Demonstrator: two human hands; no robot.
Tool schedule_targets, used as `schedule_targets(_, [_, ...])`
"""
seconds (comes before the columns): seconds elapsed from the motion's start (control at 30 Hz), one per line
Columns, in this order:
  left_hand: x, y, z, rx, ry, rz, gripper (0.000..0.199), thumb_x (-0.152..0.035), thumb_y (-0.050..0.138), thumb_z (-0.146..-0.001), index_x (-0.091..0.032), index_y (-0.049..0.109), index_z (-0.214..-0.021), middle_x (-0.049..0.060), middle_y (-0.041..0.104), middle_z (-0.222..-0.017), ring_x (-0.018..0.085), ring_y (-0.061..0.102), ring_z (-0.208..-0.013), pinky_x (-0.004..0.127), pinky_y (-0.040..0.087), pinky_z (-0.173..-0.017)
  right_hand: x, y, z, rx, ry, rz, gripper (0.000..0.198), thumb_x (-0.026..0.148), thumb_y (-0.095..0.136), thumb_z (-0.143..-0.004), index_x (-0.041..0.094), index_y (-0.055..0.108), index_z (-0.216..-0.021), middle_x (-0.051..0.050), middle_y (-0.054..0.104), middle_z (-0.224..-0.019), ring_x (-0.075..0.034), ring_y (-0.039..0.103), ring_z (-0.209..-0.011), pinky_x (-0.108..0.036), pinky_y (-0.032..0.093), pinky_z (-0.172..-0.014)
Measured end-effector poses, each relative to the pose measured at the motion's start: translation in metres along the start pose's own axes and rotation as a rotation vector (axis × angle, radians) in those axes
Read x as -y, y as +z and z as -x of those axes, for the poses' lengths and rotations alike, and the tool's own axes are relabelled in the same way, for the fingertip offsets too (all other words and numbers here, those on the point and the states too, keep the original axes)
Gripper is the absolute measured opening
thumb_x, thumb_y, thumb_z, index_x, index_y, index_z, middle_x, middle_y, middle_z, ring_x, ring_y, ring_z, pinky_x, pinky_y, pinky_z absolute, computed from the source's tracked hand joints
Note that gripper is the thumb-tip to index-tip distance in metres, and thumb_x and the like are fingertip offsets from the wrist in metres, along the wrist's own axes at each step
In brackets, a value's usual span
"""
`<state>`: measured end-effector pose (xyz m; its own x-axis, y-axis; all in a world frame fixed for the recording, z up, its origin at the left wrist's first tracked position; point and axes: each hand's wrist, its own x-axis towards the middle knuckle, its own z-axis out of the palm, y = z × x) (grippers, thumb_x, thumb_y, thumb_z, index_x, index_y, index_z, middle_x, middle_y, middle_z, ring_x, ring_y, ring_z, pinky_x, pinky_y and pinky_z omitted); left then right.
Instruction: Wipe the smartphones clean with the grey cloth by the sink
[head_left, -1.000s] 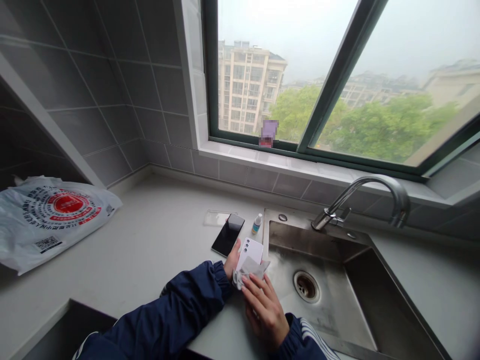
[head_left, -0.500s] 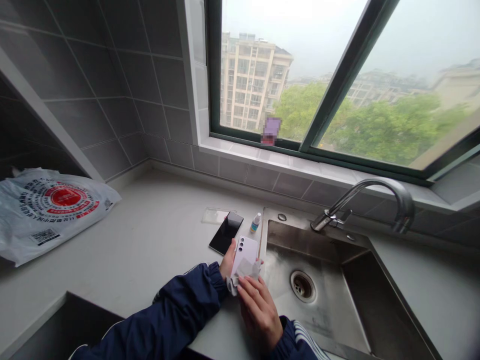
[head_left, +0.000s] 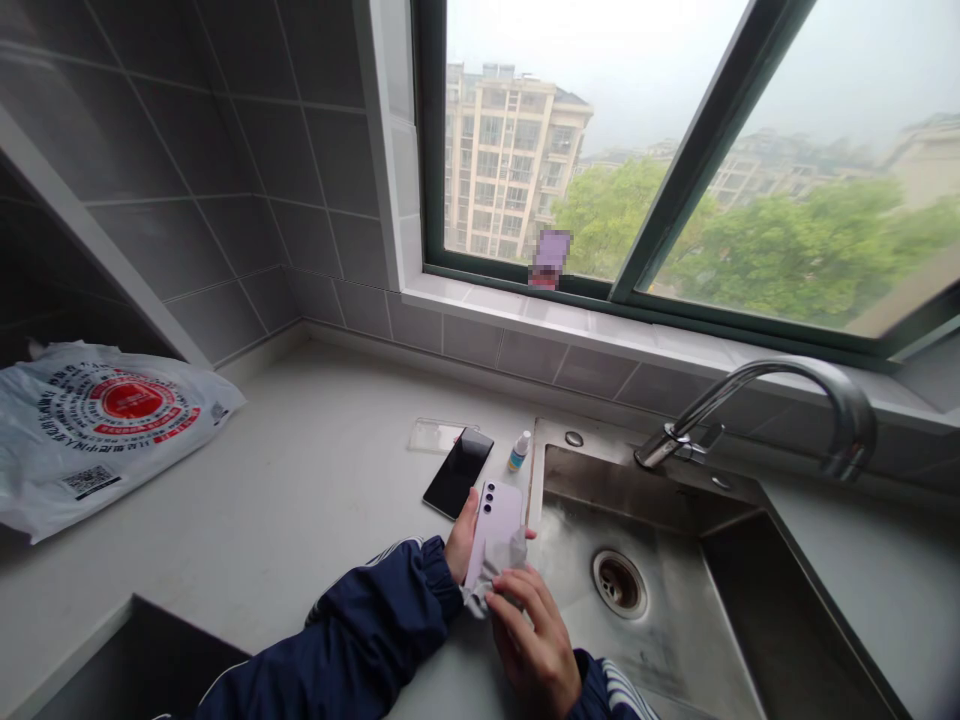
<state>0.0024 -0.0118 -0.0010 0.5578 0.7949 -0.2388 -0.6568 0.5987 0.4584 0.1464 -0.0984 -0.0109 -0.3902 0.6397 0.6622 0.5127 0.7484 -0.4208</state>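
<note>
A pale lilac phone (head_left: 500, 508) rests back side up in my left hand (head_left: 461, 540), the thumb along its left edge and fingertips showing at its right. Over its lower half lies a crumpled grey cloth (head_left: 495, 568). My right hand (head_left: 536, 635) pinches that cloth with bent fingers against the phone's back. Just beyond, a black phone (head_left: 459, 472) lies flat, screen up. Behind it is a clear phone case (head_left: 429, 437), partly covered by the black phone. A small spray bottle (head_left: 519, 452) with a white cap stands upright close to the sink.
To the right is a steel sink (head_left: 585, 525) with a drain (head_left: 619, 583) and a curved tap (head_left: 757, 375). A white plastic bag (head_left: 112, 420) with red and black print sits on the pale counter (head_left: 315, 440) at left. A window (head_left: 570, 150) is behind.
The right fingers have lifted and curled a little more on the cloth, which still lies over the phone's lower part. The whole view has shifted slightly.
</note>
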Motion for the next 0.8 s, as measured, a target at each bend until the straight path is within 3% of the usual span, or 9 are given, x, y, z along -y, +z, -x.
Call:
schedule_targets(0.17, [-0.005,0.009,0.006,-0.007,-0.041,-0.053,0.094,-0.081,0.027,-0.077,0.001,0.063,-0.102,0.019,0.07,-0.073,0.025,0.064,-0.063,0.037,0.047,-0.066,0.004,-0.004,-0.001,-0.046,0.067,-0.071,0.035,0.003,0.054,-0.084,0.021,0.064,-0.113,-0.011,0.063,-0.106,-0.025,0.061,-0.105,-0.046,0.051,-0.094])
schedule_targets(0.3, [-0.022,0.012,0.016,-0.153,0.054,-0.097,0.086,-0.076,0.025,-0.082,-0.001,0.066,-0.096,0.014,0.067,-0.063,0.018,0.058,-0.052,0.029,0.043,-0.055,0.007,-0.01,-0.003,-0.118,0.157,-0.117,0.032,0.003,0.05,-0.086,0.018,0.062,-0.112,-0.011,0.061,-0.101,-0.021,0.065,-0.095,-0.032,0.056,-0.077])
schedule_targets(0.33, [-0.03,0.013,0.02,-0.154,0.019,-0.13,0.087,-0.075,0.024,-0.082,0.0,0.066,-0.096,0.014,0.066,-0.062,0.019,0.057,-0.05,0.031,0.044,-0.053,0.007,-0.011,-0.004,-0.139,0.178,-0.126,0.031,0.004,0.05,-0.087,0.018,0.062,-0.112,-0.011,0.061,-0.099,-0.021,0.065,-0.092,-0.031,0.056,-0.075])
schedule_targets(0.37, [-0.04,0.014,0.025,-0.142,-0.016,-0.151,0.085,-0.073,0.023,-0.083,-0.001,0.065,-0.099,0.016,0.067,-0.065,0.022,0.059,-0.053,0.036,0.047,-0.054,0.007,-0.012,-0.004,-0.158,0.198,-0.136,0.03,0.004,0.05,-0.087,0.018,0.061,-0.112,-0.01,0.061,-0.098,-0.02,0.065,-0.091,-0.031,0.056,-0.074])
schedule_targets(0.43, [-0.064,0.017,0.033,-0.213,0.076,-0.16,0.069,-0.059,0.026,-0.087,-0.005,0.063,-0.105,0.016,0.069,-0.079,0.023,0.062,-0.059,0.039,0.051,-0.056,0.007,-0.012,-0.004,-0.191,0.233,-0.16,0.029,0.004,0.05,-0.088,0.018,0.061,-0.111,-0.009,0.062,-0.096,-0.019,0.065,-0.088,-0.03,0.055,-0.073])
schedule_targets(0.57, [-0.115,0.015,0.039,-0.361,0.151,-0.333,0.066,-0.056,0.025,-0.087,-0.004,0.06,-0.108,0.014,0.067,-0.076,0.024,0.062,-0.062,0.041,0.053,-0.059,0.004,-0.01,-0.004,-0.224,0.272,-0.213,0.028,0.005,0.05,-0.088,0.02,0.061,-0.11,-0.008,0.063,-0.093,-0.018,0.065,-0.085,-0.029,0.054,-0.072])
schedule_targets(0.67, [-0.146,0.004,0.034,-0.463,0.195,-0.451,0.06,-0.053,0.024,-0.089,-0.009,0.057,-0.113,0.015,0.067,-0.093,0.021,0.062,-0.063,0.041,0.054,-0.061,0.001,-0.009,-0.004,-0.225,0.28,-0.246,0.028,0.005,0.051,-0.088,0.02,0.061,-0.109,-0.007,0.064,-0.091,-0.018,0.065,-0.083,-0.029,0.055,-0.071])
schedule_targets(0.8, [-0.17,-0.021,0.025,-0.536,0.169,-0.6,0.062,-0.057,0.024,-0.089,-0.013,0.051,-0.123,0.016,0.066,-0.101,0.021,0.063,-0.065,0.042,0.055,-0.062,-0.003,-0.009,-0.005,-0.239,0.306,-0.268,0.026,0.006,0.052,-0.088,0.02,0.062,-0.108,-0.007,0.064,-0.09,-0.018,0.065,-0.082,-0.029,0.054,-0.07])
